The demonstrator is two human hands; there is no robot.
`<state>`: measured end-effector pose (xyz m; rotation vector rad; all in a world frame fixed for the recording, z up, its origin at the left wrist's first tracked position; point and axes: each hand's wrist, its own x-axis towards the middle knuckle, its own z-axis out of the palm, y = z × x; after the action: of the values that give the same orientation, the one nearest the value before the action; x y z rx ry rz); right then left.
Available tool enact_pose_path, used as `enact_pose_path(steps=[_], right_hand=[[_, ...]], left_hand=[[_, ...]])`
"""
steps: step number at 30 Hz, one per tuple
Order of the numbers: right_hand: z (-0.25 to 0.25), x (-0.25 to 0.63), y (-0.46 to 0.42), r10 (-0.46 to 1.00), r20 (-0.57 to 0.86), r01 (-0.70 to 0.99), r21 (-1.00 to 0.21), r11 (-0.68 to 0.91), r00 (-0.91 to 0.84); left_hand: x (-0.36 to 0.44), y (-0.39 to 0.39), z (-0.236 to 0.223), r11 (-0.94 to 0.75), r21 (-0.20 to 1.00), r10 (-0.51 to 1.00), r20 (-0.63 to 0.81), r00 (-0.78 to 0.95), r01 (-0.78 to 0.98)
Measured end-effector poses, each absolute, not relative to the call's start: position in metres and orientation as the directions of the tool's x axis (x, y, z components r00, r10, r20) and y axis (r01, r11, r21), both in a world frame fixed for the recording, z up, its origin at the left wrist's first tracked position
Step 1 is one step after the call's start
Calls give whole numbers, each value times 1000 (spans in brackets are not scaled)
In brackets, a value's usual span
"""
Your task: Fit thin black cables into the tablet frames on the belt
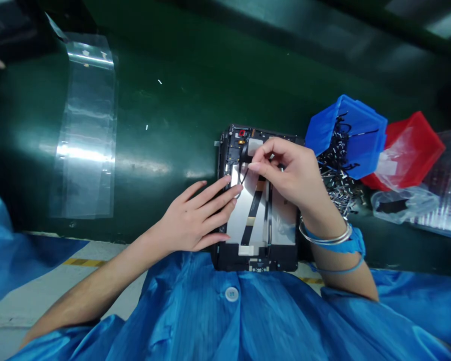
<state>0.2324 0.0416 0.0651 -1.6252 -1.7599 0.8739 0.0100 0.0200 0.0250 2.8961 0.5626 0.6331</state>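
Observation:
An opened tablet (281,233) lies at the table's front edge, its silvery inside and black flex strip (255,205) facing up. My left hand (195,215) rests over the tablet's left side with fingers spread, the tips near a thin black cable (244,175). Between thumb and forefinger, my right hand (291,168) pinches the upper end of that cable above the upper middle of the tablet. The rest of the right hand's fingers are curled and hide part of the tablet's upper right.
To the right, a tilted blue bin (364,125) spills small black parts (340,150) onto the table. Behind it are a red bin (417,150) and a clear plastic bag (406,203). A clear plastic sheet (86,125) lies left. Another person's blue sleeve (3,245) shows at far left.

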Motion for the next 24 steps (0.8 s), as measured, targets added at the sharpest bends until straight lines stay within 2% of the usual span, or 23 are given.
enact_pose_path(steps=[4,12,17,21,24], right_hand=[[62,231,43,997,42,688,-722,74,-63],[57,226,42,985,122,783,-598,172,-122],[57,228,42,977,162,782,-587,208,-138],[71,238,21,967,254,792,-588,166,-14],[78,253,-13,933,330,811,-580,79,146]], left_hand=[[10,23,25,-936,194,347,390,853,293],[12,24,29,-941,195,334,395,856,277],[22,28,30,-938,178,346,397,850,299],[31,39,31,-913,178,408,379,831,367],[29,41,36,-852,331,518,428,741,404]])
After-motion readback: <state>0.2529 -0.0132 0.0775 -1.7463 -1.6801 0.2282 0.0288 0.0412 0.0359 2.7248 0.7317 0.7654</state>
